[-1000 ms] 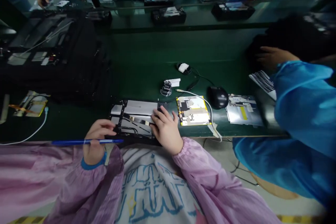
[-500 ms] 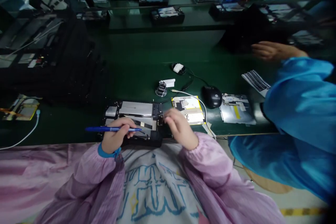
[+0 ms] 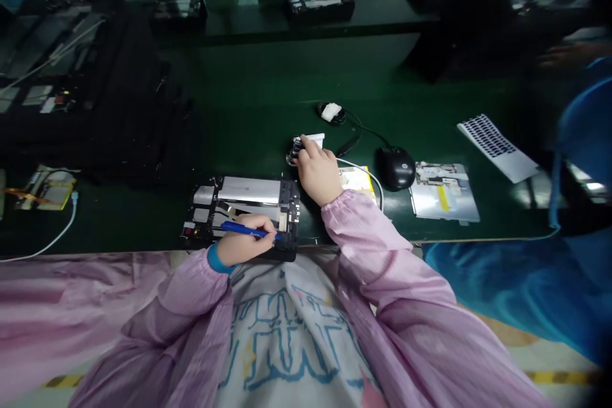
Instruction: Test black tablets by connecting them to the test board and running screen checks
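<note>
My left hand (image 3: 246,241) is closed around a blue pen (image 3: 233,227), whose tip points right over the lower right part of an opened tablet-like device (image 3: 251,190). Silver plates and dark circuit parts show in the device's black frame, which lies at the table's front edge. Up and to the right, my right hand (image 3: 319,171) reaches over a small clear disc with dark little parts (image 3: 294,146) on it. Its fingertips are apart at the parts and seem to touch them. Behind those fingers lies a white strip (image 3: 316,138).
Right of my hand are a yellow-edged panel (image 3: 361,180), a white cable, a black mouse (image 3: 396,167), a silver plate (image 3: 444,197) and a perforated white sheet (image 3: 497,146). Stacked black trays (image 3: 95,115) rise at left. A co-worker's blue sleeve (image 3: 586,134) is at far right.
My right hand has gone from the device's right edge up to the small parts on the disc. My left hand with the pen has shifted right over the device. The co-worker's arm has drawn back right.
</note>
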A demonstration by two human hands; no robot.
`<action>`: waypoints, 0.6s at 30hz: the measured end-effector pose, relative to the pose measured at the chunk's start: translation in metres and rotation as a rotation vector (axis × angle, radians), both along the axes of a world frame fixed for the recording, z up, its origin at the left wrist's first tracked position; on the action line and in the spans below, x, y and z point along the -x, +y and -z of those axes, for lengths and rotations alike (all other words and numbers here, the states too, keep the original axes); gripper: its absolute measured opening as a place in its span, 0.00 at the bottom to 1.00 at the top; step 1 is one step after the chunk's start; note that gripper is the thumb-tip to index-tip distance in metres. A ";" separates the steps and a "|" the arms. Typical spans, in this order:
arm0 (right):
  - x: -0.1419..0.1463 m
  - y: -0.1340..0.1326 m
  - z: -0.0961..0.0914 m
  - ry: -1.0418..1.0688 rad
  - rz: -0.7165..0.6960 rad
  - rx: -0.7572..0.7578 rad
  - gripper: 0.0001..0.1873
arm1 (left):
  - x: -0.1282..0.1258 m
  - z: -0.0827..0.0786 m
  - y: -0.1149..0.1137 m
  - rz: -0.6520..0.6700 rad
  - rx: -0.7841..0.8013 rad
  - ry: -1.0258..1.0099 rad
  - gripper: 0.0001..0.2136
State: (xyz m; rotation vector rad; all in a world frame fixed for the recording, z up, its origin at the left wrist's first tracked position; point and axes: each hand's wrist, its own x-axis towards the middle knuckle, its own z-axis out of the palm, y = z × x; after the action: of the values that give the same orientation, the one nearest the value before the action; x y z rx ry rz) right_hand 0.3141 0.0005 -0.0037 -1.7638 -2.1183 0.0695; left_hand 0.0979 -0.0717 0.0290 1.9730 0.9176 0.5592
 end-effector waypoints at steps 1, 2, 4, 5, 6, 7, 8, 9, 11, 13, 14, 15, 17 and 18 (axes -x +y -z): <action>0.000 0.000 0.000 -0.014 -0.004 0.001 0.14 | -0.001 0.000 0.000 -0.001 -0.016 0.011 0.05; 0.001 0.000 0.000 -0.021 -0.005 0.002 0.14 | -0.001 0.000 0.000 0.000 -0.027 0.019 0.05; 0.002 -0.001 -0.001 -0.012 0.002 -0.013 0.13 | -0.002 -0.001 0.000 0.012 -0.028 0.024 0.05; 0.002 -0.003 -0.003 0.006 0.000 -0.033 0.13 | -0.002 -0.002 0.000 0.015 -0.013 0.015 0.05; 0.003 -0.007 -0.005 0.037 -0.009 -0.061 0.12 | -0.001 -0.002 0.000 0.010 0.019 -0.013 0.05; 0.004 -0.013 -0.008 0.084 -0.027 -0.095 0.11 | 0.000 -0.001 0.000 -0.005 0.068 -0.064 0.05; 0.005 -0.020 -0.010 0.153 -0.057 -0.129 0.11 | 0.002 0.000 -0.001 -0.034 0.127 -0.140 0.06; 0.007 -0.030 -0.013 0.240 -0.103 -0.152 0.10 | 0.004 0.002 -0.002 -0.081 0.188 -0.240 0.06; 0.012 -0.053 -0.018 0.442 -0.212 -0.147 0.10 | 0.008 0.007 -0.004 -0.208 0.275 -0.461 0.08; 0.018 -0.075 -0.019 0.575 -0.305 -0.076 0.10 | 0.011 0.012 -0.005 -0.323 0.303 -0.625 0.10; 0.021 -0.083 -0.019 0.603 -0.323 -0.048 0.10 | 0.012 0.014 -0.006 -0.354 0.309 -0.669 0.11; 0.024 -0.090 -0.018 0.616 -0.327 -0.027 0.10 | 0.013 0.016 -0.006 -0.359 0.317 -0.688 0.11; 0.030 -0.098 -0.015 0.622 -0.331 -0.012 0.11 | 0.013 0.017 -0.007 -0.329 0.329 -0.672 0.12; 0.032 -0.100 -0.014 0.624 -0.343 -0.006 0.12 | 0.013 0.016 -0.007 -0.312 0.327 -0.649 0.12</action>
State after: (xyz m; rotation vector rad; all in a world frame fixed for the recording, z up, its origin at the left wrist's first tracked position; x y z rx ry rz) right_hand 0.2822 -0.0994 0.0103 -1.1440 -1.9011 0.6172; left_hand 0.0849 -0.0787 0.0128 1.2358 0.8300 1.0728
